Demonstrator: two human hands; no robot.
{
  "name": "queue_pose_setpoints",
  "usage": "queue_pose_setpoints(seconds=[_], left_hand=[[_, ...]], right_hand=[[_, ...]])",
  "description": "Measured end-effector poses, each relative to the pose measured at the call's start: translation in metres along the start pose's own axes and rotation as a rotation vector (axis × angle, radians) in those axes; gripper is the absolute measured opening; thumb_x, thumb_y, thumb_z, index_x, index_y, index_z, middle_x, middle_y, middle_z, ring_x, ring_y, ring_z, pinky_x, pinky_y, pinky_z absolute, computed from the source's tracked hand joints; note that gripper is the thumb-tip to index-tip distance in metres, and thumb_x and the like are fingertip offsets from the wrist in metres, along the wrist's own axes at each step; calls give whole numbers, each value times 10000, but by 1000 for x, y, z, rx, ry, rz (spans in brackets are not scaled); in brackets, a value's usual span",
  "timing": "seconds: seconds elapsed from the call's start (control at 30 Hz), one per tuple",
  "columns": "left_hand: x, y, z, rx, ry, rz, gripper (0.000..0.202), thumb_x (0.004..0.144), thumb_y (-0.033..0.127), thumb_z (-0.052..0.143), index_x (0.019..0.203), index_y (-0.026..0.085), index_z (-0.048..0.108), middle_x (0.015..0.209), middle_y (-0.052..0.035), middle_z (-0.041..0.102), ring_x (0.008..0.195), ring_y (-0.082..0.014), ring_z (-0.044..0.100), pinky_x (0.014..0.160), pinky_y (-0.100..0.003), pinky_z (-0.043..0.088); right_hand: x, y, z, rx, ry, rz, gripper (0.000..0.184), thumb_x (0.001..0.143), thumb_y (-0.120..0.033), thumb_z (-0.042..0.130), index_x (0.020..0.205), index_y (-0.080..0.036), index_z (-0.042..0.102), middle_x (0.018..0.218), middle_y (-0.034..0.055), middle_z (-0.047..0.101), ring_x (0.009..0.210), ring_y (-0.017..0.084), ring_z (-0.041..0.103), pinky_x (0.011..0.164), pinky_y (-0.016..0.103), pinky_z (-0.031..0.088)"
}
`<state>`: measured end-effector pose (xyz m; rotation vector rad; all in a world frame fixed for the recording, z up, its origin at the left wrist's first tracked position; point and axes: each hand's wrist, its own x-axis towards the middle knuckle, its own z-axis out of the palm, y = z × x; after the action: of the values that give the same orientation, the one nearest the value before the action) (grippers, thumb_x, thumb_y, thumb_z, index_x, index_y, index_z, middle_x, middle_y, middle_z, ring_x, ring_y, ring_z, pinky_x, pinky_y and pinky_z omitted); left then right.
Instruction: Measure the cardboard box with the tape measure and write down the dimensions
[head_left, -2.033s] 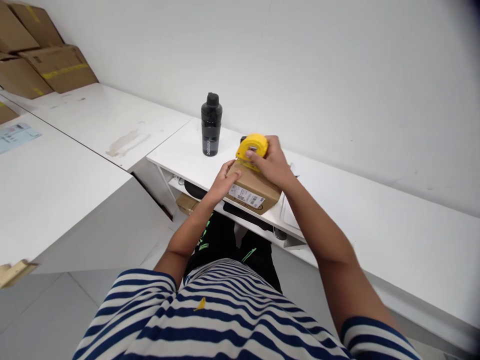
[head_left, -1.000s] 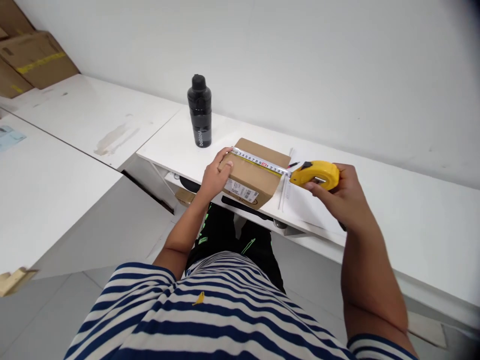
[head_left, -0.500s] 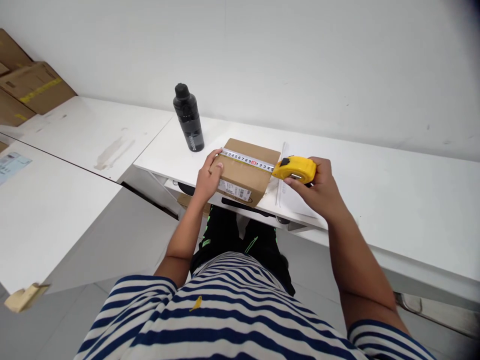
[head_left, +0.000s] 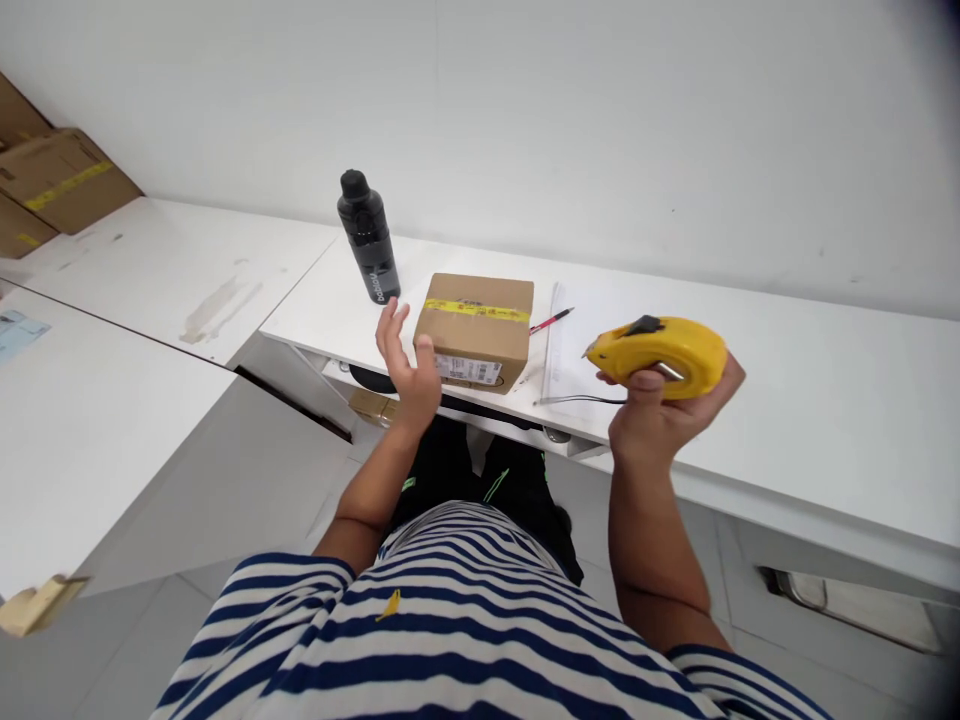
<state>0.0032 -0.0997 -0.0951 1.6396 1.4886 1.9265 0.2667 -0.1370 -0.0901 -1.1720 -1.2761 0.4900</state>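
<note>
Bright, diffuse light spreads evenly over the flat white desktop [head_left: 817, 410] around the right hand [head_left: 654, 425]; far to its right, the view's corners blur and darken.

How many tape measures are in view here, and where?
1: the yellow tape measure, held in the right hand, to the right of the cardboard box. Others could be hidden under the desk.

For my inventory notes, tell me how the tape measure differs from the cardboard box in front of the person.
The tape measure is yellow with a rounded outline; the cardboard box is brown and straight-edged. The tape measure is held in the right hand, while the cardboard box rests on the white desk. Both show yellow: the cardboard box has a yellow strip across its top.
</note>
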Motion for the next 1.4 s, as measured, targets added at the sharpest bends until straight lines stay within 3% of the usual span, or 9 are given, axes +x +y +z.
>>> queue_pose_setpoints(seconds=[0.13, 0.3, 0.43, 0.5, 0.6, 0.77, 0.9, 1.03, 1.4], left_hand=[[-60, 33, 5, -289, -333, 164, 504, 1010, 644, 538, 1372, 296, 594, 1355, -117, 697, 1345, -270, 643, 1208, -496, 486], [-101, 45, 42, -610, -839, -420, 929, 831, 873, 629, 1509, 252, 500, 1558, -172, 602, 1412, -303, 627, 1119, -453, 589], [-100, 33, 54, -562, -828, -543, 931, 782, 958, 564, 1357, 232, 657, 1427, -138, 720, 1350, -295, 681, 1220, -473, 520], [-95, 25, 48, -578, -845, -557, 885, 767, 912, 655, 1301, 208, 698, 1377, -141, 753, 1307, -303, 714, 1209, -494, 530], [-83, 13, 38, -551, -986, -513, 788, 742, 818, 776, 1197, 175, 754, 1245, -149, 812, 1173, -307, 780, 1116, -502, 596], [-63, -8, 50, -183, -1116, 114, 634, 731, 621, 887, 1204, 208, 801, 1250, -148, 819, 1216, -322, 768, 1151, -530, 555], [-65, -23, 73, 70, -1182, 446, 587, 771, 443, 896, 1296, 214, 770, 1402, -158, 751, 1380, -315, 688, 1296, -564, 404], [-76, -27, 85, 168, -1194, 387, 642, 806, 462, 870, 1385, 228, 724, 1441, -132, 730, 1442, -301, 641, 1289, -536, 425], [-79, -19, 82, 228, -1220, 286, 639, 828, 507, 852, 1403, 262, 717, 1522, -105, 667, 1467, -285, 619, 1315, -502, 398]], right_hand=[[-19, 5, 17, 252, 242, 203, 700, 893, -877, 473, 1333, -332, 465, 1053, 74, 669, 782, 269, 747, 680, 463, 641], [-72, 6, 44, 160, 93, 260, 762, 975, -851, 294, 1474, -309, 486, 1350, 153, 695, 1301, 304, 690, 1109, 556, 558], [-68, 8, 28, -19, -164, 9, 831, 990, -837, 136, 1452, -334, 608, 1489, 133, 654, 1458, 315, 582, 1275, 578, 390], [-29, 16, 13, -128, -130, -18, 864, 1024, -759, 33, 1416, -310, 658, 1376, 137, 721, 1323, 311, 677, 1214, 554, 454], [53, 39, 0, -483, -105, 120, 686, 1078, -611, 263, 1617, -239, 469, 1183, 156, 785, 1004, 306, 754, 984, 507, 571], [136, 85, 17, -1020, -648, 139, 542, 1051, -344, 431, 1563, -211, 549, 1355, 198, 744, 1173, 343, 693, 965, 456, 533], [138, 97, 20, -1074, -628, 125, 558, 1099, -313, 215, 1483, -152, 586, 1399, 213, 717, 1208, 325, 676, 982, 421, 512], [131, 97, 11, -1123, -689, 97, 568, 1081, -259, 251, 1597, -173, 472, 1467, 204, 679, 1244, 329, 663, 972, 423, 512], [122, 89, -20, -1187, -861, 5, 427, 1023, -285, 450, 1365, -255, 702, 1266, 160, 762, 1038, 311, 714, 833, 413, 488]])
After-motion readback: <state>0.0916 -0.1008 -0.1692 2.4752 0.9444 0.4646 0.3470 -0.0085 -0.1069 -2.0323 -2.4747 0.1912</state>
